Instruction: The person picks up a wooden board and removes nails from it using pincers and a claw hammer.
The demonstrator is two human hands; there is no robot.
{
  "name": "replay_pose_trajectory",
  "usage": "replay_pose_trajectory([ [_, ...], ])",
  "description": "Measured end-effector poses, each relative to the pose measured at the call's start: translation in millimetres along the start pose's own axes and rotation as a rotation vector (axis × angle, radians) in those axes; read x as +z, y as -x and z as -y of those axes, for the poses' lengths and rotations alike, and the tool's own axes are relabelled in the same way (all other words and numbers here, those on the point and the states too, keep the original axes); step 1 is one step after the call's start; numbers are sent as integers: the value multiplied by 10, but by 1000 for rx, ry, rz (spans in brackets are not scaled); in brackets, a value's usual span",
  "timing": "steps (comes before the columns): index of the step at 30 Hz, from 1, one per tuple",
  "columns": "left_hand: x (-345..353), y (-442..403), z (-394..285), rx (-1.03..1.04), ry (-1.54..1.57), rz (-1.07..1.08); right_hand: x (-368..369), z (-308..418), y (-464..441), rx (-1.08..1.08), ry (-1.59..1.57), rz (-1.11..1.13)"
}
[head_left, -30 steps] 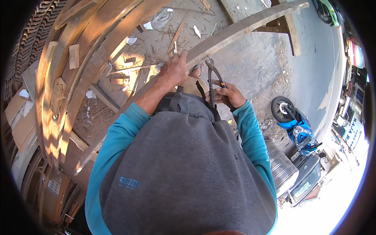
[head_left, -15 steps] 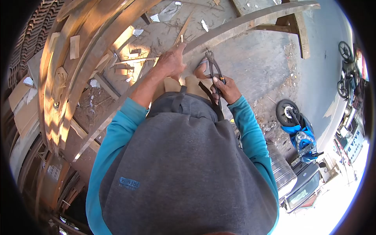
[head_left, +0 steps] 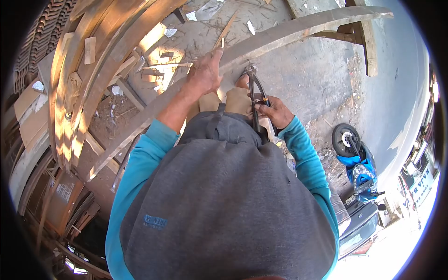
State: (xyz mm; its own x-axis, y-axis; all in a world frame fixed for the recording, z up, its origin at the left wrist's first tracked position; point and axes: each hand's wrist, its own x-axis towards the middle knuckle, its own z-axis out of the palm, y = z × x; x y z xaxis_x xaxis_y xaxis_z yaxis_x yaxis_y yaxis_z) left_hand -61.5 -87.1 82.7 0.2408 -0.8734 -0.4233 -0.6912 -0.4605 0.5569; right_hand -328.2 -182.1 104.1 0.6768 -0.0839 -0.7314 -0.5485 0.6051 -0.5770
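Note:
A long wooden board [head_left: 284,38] runs diagonally across my front and looks curved in this wide view. My left hand [head_left: 205,73] is closed over the board, with the fingers wrapped on its far side partly hidden. In my right hand [head_left: 276,112] is a pair of pincers [head_left: 253,88], dark metal with a worn yellowish patch on one handle. Their jaws point away from me, near the board's lower edge and above my foot. The handles look slightly spread, and my fingers close around them.
Stacked timber [head_left: 70,107] stands at the left, beside roof tiles [head_left: 39,42]. A wooden support [head_left: 366,46] holds the board's far right end. Wood scraps and paper litter the ground. A blue motorcycle [head_left: 361,170] and a dark car [head_left: 359,224] are at the right.
The pincers and my right hand have shifted slightly down toward my body. My view has tilted a little, while my left hand keeps its hold on the board.

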Motion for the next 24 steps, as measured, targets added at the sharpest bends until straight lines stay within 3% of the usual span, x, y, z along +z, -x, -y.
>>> replay_pose_trajectory([
  [13, 285, 69, 106, 111, -133, -164, 232, 17, -51, 37, -414, -72],
  [24, 388, 51, 125, 119, -150, -211, 260, 118, -17, 59, -209, -207],
])
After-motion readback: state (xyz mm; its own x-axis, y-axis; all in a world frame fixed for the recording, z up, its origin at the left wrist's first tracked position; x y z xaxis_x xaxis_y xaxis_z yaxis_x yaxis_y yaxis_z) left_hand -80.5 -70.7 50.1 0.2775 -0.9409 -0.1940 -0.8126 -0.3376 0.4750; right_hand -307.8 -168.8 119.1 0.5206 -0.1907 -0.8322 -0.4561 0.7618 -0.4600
